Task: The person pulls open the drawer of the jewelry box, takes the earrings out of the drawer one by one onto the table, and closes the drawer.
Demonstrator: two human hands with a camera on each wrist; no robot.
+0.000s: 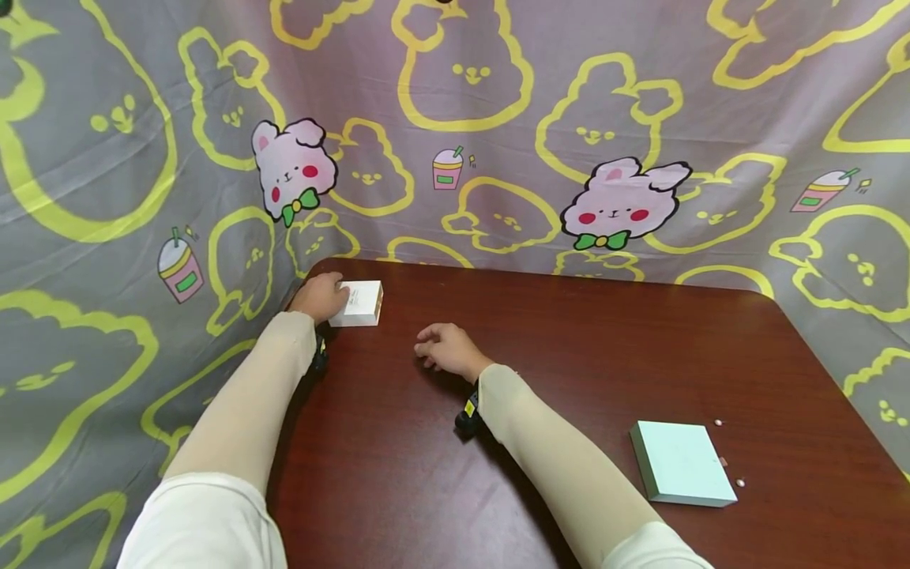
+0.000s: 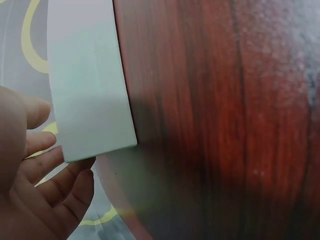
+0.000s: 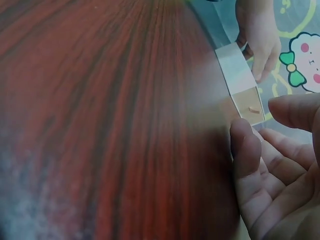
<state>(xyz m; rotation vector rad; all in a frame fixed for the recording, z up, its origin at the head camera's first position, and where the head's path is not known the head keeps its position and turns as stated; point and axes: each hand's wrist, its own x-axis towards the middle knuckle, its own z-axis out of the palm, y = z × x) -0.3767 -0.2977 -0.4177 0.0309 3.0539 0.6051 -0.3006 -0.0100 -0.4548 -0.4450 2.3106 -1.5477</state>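
Note:
At the far left corner of the table lies a small white box [image 1: 359, 303] with fine print on its lid. My left hand [image 1: 320, 298] grips its left end, thumb over the top; in the left wrist view the fingers [image 2: 75, 192] curl around the box's corner. The box's right end, seen in the right wrist view, is tan with a small ribbon tab [image 3: 254, 110]. To the right of the box, my right hand [image 1: 449, 350] hovers over the table with its fingers loosely bent and nothing in them.
A pale mint square box [image 1: 682, 465] lies at the table's right, a small tab at its right side. Two small white beads [image 1: 718, 423] lie beside it. Printed cloth [image 1: 490, 205] hangs around the brown wooden table [image 1: 569, 340], close along its left and far edges.

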